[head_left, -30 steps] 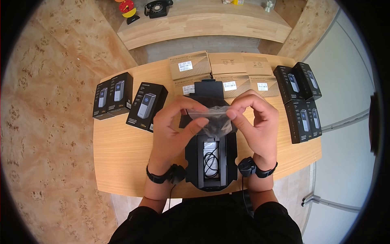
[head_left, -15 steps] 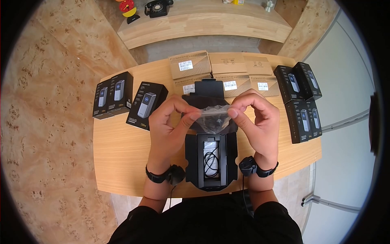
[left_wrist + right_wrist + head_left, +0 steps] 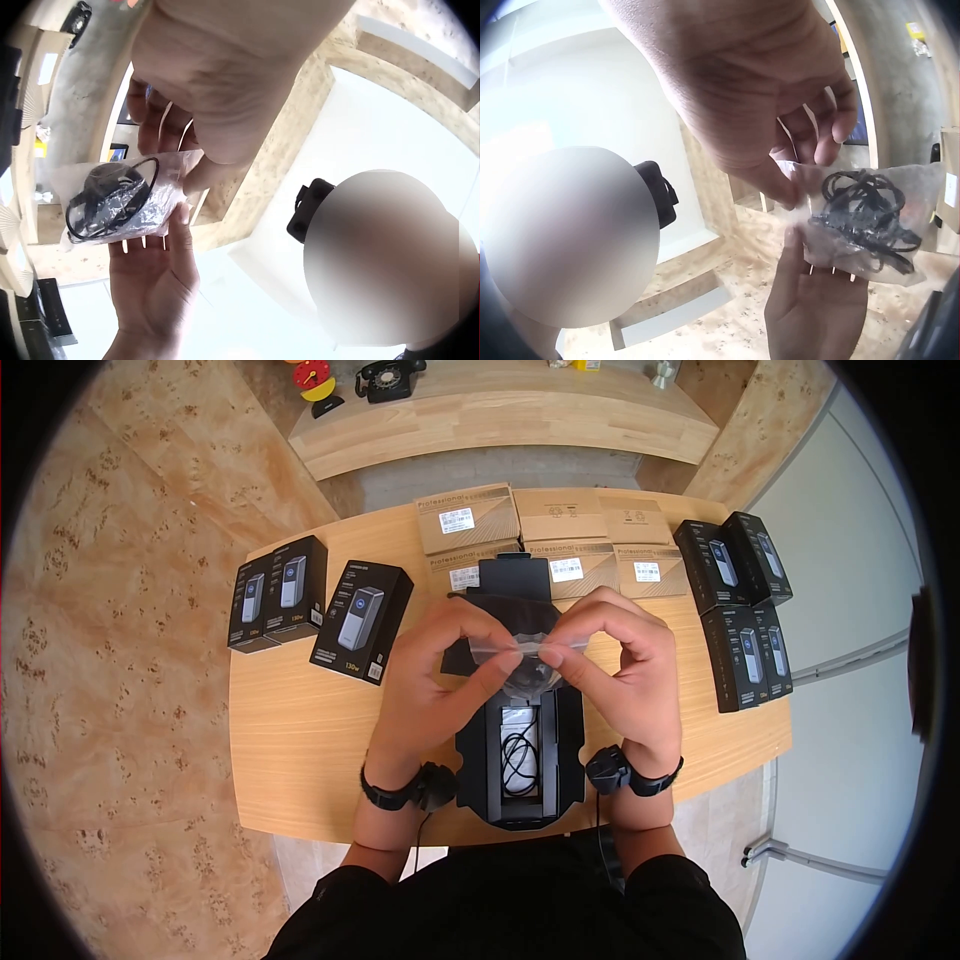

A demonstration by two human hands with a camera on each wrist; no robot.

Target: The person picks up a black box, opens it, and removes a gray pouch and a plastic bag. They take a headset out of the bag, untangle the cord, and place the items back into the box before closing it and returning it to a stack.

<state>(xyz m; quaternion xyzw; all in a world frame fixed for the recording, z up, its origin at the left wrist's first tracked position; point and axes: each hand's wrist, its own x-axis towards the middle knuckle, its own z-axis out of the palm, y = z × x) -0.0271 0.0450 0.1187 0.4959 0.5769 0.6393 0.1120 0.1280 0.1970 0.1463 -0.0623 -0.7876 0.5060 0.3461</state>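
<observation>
Both hands hold a clear zip bag point(image 3: 530, 680) by its top edge, above an open black box point(image 3: 572, 760). The left hand point(image 3: 435, 675) pinches the edge between thumb and fingers. From the other side the right hand point(image 3: 625, 675) pinches it too, the thumb tips close together near the middle. Inside the bag, a dark looped cord point(image 3: 862, 214) shows through the plastic in the right wrist view. The open box below holds a coiled black cable point(image 3: 518, 765) over a pale, silvery surface. Its long flap point(image 3: 515, 575) lies spread away from the person.
Black printed boxes point(image 3: 362, 622) stand at the left of the wooden table point(image 3: 300, 760), and more black boxes point(image 3: 740, 650) at the right. Several brown cartons point(image 3: 560, 515) are stacked along the back. Behind the table, a wooden shelf point(image 3: 500, 430) carries a black telephone point(image 3: 388, 380).
Half a second ago the hands were farther apart, stretching the bag's top edge. Now both have moved inward, thumbs close together, and the edge bunches between them. The open box has stayed put.
</observation>
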